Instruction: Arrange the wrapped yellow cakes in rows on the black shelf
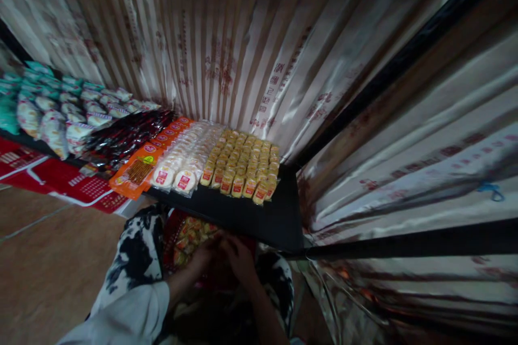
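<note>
— What lies in the red basket?
— Small yellow packets, rounded, in shiny wrapping.
— And the hands?
— The left hand and the right hand bend inward over it, fingers curled; what they grip, I cannot tell.
— Beyond?
— Yellow rows on the flat black shelf.

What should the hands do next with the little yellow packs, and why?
Maybe the right hand should lift one yellow pack from the red basket to the rows on the black shelf. It and the left hand are at the basket, and the packs there look like those in the rows. It's too dim to tell whether either hand holds one.
</note>
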Demonstrator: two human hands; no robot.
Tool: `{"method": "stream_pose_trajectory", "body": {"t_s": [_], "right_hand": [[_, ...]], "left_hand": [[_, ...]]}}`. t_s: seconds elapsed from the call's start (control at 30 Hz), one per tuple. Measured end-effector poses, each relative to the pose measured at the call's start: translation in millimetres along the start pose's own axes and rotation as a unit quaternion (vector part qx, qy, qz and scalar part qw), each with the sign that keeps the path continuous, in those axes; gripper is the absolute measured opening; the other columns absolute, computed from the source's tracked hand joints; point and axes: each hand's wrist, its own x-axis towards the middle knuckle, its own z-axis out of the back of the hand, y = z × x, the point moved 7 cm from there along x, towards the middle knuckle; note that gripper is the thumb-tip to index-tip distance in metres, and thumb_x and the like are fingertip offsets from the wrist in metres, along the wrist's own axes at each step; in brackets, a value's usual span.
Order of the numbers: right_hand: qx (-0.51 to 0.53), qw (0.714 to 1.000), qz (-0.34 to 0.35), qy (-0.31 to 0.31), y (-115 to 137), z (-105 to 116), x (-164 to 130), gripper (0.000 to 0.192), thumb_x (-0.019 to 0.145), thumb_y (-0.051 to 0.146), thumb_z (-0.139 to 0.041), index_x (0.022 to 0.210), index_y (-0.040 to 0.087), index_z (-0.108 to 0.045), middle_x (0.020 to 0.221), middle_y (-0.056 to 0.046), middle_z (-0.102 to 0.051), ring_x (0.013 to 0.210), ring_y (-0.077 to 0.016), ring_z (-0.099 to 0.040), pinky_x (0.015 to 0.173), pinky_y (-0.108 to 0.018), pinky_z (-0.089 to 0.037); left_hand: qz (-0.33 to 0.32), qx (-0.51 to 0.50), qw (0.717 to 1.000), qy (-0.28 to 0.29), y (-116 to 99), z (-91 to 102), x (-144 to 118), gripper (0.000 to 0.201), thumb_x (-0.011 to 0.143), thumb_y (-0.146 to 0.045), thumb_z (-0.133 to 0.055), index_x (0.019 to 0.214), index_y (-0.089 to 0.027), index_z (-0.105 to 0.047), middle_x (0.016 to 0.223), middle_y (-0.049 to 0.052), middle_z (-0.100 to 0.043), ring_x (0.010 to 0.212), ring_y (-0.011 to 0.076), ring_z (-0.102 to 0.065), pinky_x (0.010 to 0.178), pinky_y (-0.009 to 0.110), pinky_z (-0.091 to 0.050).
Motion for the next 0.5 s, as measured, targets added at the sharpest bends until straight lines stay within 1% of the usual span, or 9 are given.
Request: {"method": "stream_pose_trajectory", "body": {"t_s": [0.07, 0.13, 0.23, 0.3, 0.37, 0.43, 0.5], "right_hand": [[0.032, 0.999, 0.008, -0.001, 4.0, 2.5, -1.7, 0.029, 0.077, 0.027, -0.045, 0.098, 0.022, -0.065, 0.105, -0.003, -0.067, 0.103, -0.0196, -0.058, 0.094, -0.035, -0.041], [0.059, 0.998, 0.02, -0.006, 7.2, 5.5, -1.4, 0.028, 0.076, 0.027, -0.047, 0.096, 0.023, -0.065, 0.105, -0.003, -0.067, 0.103, -0.0197, -0.058, 0.095, -0.035, -0.04], [0.106, 0.994, 0.021, -0.023, 9.9, 9.0, 0.3, 0.028, 0.076, 0.034, -0.051, 0.096, 0.021, -0.065, 0.103, -0.005, -0.067, 0.1, -0.021, -0.059, 0.094, -0.036, -0.04], [0.16, 0.987, 0.011, -0.032, 10.9, 8.6, 0.1, 0.031, 0.074, 0.037, -0.053, 0.098, 0.02, -0.064, 0.101, -0.006, -0.067, 0.098, -0.0217, -0.059, 0.091, -0.036, -0.043], [0.229, 0.973, -0.013, -0.037, 10.5, 5.0, -2.0, 0.035, 0.073, 0.039, -0.055, 0.101, 0.02, -0.062, 0.102, -0.006, -0.067, 0.096, -0.022, -0.06, 0.087, -0.035, -0.046], [0.294, 0.954, -0.043, -0.047, 9.4, 0.9, -6.4, 0.039, 0.072, 0.039, -0.056, 0.105, 0.019, -0.06, 0.104, -0.007, -0.066, 0.096, -0.0224, -0.061, 0.082, -0.035, -0.049], [0.338, 0.936, -0.068, -0.064, 8.3, -2.1, -11.8, 0.041, 0.071, 0.038, -0.056, 0.107, 0.019, -0.059, 0.108, -0.007, -0.064, 0.097, -0.0225, -0.06, 0.081, -0.035, -0.05]], "left_hand": [[0.004, -0.007, 1.0, -0.007, 1.0, 5.9, -7.4, 0.028, 0.054, -0.019, -0.063, 0.081, -0.014, -0.068, 0.087, 0.007, -0.07, 0.088, 0.0256, -0.063, 0.085, 0.039, -0.045], [0.008, -0.018, 0.999, -0.025, 0.1, 14.1, -16.0, 0.026, 0.055, -0.024, -0.064, 0.079, -0.015, -0.068, 0.082, 0.006, -0.07, 0.086, 0.0252, -0.063, 0.082, 0.038, -0.047], [0.014, -0.05, 0.998, -0.034, -8.5, 21.7, -31.2, 0.032, 0.059, -0.035, -0.066, 0.085, -0.017, -0.067, 0.085, 0.006, -0.07, 0.087, 0.0247, -0.063, 0.078, 0.036, -0.048], [0.02, -0.071, 0.997, -0.024, -19.5, 20.9, -43.0, 0.04, 0.06, -0.041, -0.067, 0.093, -0.018, -0.064, 0.091, 0.006, -0.069, 0.088, 0.0237, -0.063, 0.075, 0.034, -0.048], [0.015, -0.089, 0.996, -0.02, -34.3, 18.0, -55.2, 0.045, 0.061, -0.044, -0.067, 0.099, -0.019, -0.061, 0.097, 0.006, -0.068, 0.09, 0.022, -0.063, 0.075, 0.032, -0.048], [-0.001, -0.1, 0.995, -0.029, -49.5, 14.7, -65.1, 0.048, 0.062, -0.045, -0.068, 0.101, -0.019, -0.059, 0.1, 0.005, -0.067, 0.092, 0.0205, -0.062, 0.075, 0.03, -0.048], [-0.02, -0.102, 0.994, -0.039, -60.8, 11.4, -70.3, 0.051, 0.06, -0.047, -0.07, 0.101, -0.019, -0.057, 0.098, 0.006, -0.067, 0.09, 0.0203, -0.062, 0.074, 0.03, -0.049]]}}
